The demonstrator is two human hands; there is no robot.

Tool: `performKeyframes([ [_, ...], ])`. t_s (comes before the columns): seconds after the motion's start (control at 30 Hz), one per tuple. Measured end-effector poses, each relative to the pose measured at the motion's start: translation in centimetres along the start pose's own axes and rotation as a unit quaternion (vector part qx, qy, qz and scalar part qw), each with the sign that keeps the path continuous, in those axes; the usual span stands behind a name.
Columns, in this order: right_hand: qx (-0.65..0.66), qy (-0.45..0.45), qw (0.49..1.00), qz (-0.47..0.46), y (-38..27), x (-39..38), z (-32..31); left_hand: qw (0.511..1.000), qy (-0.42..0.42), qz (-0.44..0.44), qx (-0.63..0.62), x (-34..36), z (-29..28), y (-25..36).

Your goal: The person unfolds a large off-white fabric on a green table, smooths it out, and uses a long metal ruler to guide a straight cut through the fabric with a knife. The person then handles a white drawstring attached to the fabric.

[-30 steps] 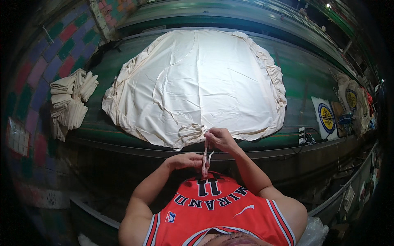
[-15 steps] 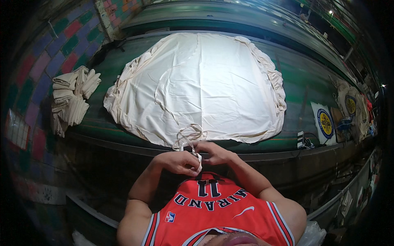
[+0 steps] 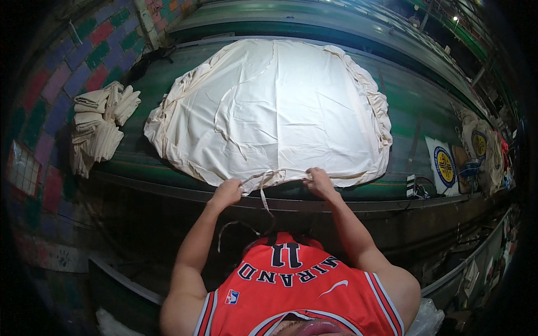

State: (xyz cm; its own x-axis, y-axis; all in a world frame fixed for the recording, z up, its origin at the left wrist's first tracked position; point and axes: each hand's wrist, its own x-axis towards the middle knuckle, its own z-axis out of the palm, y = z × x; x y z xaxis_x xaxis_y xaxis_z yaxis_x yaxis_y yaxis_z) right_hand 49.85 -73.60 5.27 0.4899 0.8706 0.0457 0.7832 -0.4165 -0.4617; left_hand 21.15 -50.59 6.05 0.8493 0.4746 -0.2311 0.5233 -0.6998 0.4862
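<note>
A large cream cloth (image 3: 314,120) with gathered, ruffled edges lies spread over the green table. My left hand (image 3: 226,194) is closed on its near edge, left of the middle. On the other side of the middle, my right hand (image 3: 320,183) pinches the same edge, fingers closed. Between the two hands a thin cream tie (image 3: 264,197) loops on the cloth and hangs over the table's front edge. Its end dangles in the dark gap in front of my body. A fold crease runs down the cloth's middle, and another loose strip lies across its left half.
Folded cream cloths (image 3: 98,126) are stacked at the table's left end, by a painted brick wall (image 3: 75,61). On the right lie a white piece with a round blue-and-yellow emblem (image 3: 444,167), a small white device (image 3: 412,186) with cables, and more printed cloth (image 3: 481,143).
My hands have moved apart and forward, from together over the tie near my chest to the cloth's near edge. The tie is let go and now hangs down.
</note>
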Motion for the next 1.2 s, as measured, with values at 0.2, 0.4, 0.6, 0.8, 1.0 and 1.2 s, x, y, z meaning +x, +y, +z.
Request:
performKeyframes([
  [0.2, -0.056, -0.019, 0.998, -0.021, 4.5, -1.3, 2.2, 0.987, 0.109, 0.103, -0.062, 2.9, 5.5, 0.4],
  [0.4, 0.004, 0.023, 0.999, -0.024, 5.2, -1.7, 2.7, 0.988, 0.11, 0.101, -0.029, 4.9, 6.8, 3.4],
  [0.6, 0.038, 0.086, 0.992, -0.084, 6.0, -2.9, 1.7, 0.993, -0.004, 0.096, 0.063, 5.8, 5.3, 1.8],
  [0.8, 0.05, -0.16, 0.985, -0.048, 7.1, -3.1, 1.3, 0.988, -0.127, 0.084, 0.033, 6.7, 3.2, -0.8],
  [1.0, 0.042, -0.183, 0.98, -0.065, 8.6, -1.8, 2.3, 0.968, 0.113, -0.215, 0.054, 6.8, 1.2, -4.5],
  [1.2, 0.033, -0.174, 0.981, -0.076, 7.8, -1.6, 3.0, 0.911, 0.248, -0.326, 0.05, 4.7, 0.4, -8.7],
])
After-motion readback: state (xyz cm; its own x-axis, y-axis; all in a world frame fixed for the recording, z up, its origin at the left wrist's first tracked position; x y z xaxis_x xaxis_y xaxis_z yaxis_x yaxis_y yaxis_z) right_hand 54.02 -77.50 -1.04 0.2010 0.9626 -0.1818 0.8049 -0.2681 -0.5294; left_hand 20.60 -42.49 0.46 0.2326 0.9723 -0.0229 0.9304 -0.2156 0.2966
